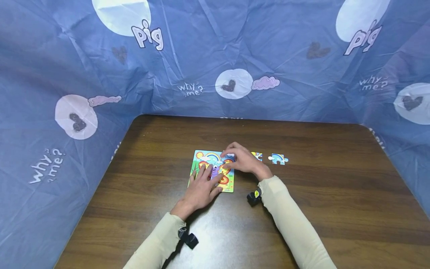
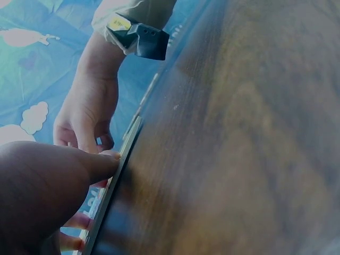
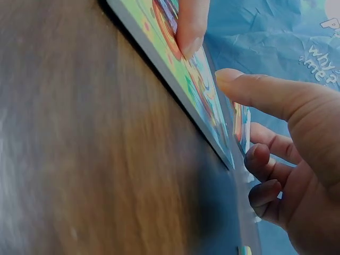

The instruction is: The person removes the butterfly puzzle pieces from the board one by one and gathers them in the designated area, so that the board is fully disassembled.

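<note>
A jigsaw puzzle board (image 1: 229,188) with a butterfly, a rainbow and a sun lies flat on the table. My left hand (image 1: 201,190) rests on its left and lower part, fingers spread straight across the picture. Above the board's upper right corner, my right hand (image 1: 244,158) pinches a puzzle piece (image 3: 241,125) between thumb and fingers. In the right wrist view this piece is tilted and seen nearly edge-on, partly hidden by the fingers. Beyond the right hand lie two loose pieces: a blue rainbow piece (image 1: 278,159) and a yellow-and-blue piece (image 1: 257,155), half hidden by the hand.
The brown wooden table (image 1: 319,201) spreads around the board. A blue printed cloth (image 1: 191,56) hangs behind the table and along its sides. Each wrist carries a small black camera, such as the left one (image 1: 191,241).
</note>
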